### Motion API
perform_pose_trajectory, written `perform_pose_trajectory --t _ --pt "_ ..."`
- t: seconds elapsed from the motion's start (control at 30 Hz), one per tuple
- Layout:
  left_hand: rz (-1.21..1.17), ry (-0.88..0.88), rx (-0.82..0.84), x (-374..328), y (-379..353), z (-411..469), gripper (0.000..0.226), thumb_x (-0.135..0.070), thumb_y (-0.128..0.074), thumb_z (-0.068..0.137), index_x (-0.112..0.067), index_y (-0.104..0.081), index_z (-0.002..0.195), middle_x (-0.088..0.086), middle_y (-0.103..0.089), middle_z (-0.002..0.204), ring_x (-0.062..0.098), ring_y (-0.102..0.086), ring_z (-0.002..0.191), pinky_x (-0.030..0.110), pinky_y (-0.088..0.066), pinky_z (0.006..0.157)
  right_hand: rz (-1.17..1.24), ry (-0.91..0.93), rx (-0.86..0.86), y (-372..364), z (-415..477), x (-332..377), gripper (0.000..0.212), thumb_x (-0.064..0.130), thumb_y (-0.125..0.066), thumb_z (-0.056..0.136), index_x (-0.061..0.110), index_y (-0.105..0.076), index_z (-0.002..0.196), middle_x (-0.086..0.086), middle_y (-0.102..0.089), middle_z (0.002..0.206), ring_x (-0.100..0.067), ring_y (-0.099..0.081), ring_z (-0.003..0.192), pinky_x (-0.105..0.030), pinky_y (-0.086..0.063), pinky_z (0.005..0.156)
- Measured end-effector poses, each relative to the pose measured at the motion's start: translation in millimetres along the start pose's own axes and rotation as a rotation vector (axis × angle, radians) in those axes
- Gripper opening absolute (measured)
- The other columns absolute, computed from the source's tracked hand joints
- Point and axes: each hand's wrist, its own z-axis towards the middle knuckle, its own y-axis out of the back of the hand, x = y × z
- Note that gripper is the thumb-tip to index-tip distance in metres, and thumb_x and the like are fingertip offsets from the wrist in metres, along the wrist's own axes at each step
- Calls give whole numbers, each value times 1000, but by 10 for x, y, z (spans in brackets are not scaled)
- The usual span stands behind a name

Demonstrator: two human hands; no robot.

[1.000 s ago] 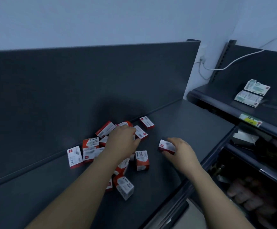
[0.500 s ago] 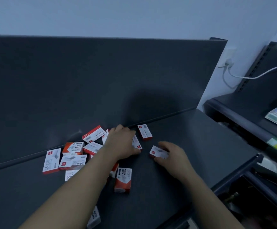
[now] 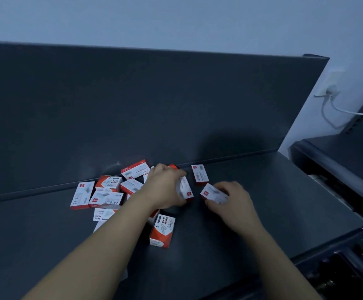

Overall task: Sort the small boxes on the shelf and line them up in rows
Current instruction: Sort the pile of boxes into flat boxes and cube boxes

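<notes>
Left hand (image 3: 165,187): fingers curled over the first box (image 3: 186,190). Right hand (image 3: 233,202) pinches a second box (image 3: 212,193) just beside it, both low on the shelf (image 3: 263,202). Sorting looks barely begun, with the pile (image 3: 107,195) jumbled at left. Next, I'd say, square these 2 up beside the lone box (image 3: 200,174) at the back.

A pale blue wall (image 3: 176,18) rises behind. On the right, a white plug (image 3: 331,92) sits in a socket, its white cable (image 3: 349,112) trailing toward a neighbouring dark shelving unit (image 3: 338,156).
</notes>
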Motion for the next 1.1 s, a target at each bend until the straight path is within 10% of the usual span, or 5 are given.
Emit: perform_pose_trajectory --t 0.3,0.5,0.73,1.1 --pt "-358 123 -267 217 430 -694 85 -22 -80 69 -23 -37 142 -12 -33 121 8 -49 97 11 -41 73 132 197 -59 -181 0 648 32 21 -76 73 26 -64 102 8 -53 104 5 -52 86 -1 -38 66" --pt "-417 273 -374 663 612 -1432 86 -22 -82 68 -19 -38 142 -13 -33 118 5 -47 109 19 -47 91 161 328 51 -523 -225 1335 28 13 -74 73 33 -59 87 14 -49 95 0 -53 84 -7 -40 68" --pt "-375 458 -519 1287 893 -2583 82 -28 -81 70 -26 -39 141 -16 -35 123 4 -48 108 1 -42 62 245 424 209 -1229 -722 2152 25 15 -74 73 28 -64 91 10 -50 99 3 -54 83 -1 -38 68" --pt "-190 787 -662 2107 1365 -4653 85 -35 -79 71 -25 -36 143 -6 -36 139 15 -44 125 26 -43 93 296 551 470 -2356 -1896 3581 37 9 -62 76 25 -60 109 10 -44 110 -2 -54 81 -10 -41 52"
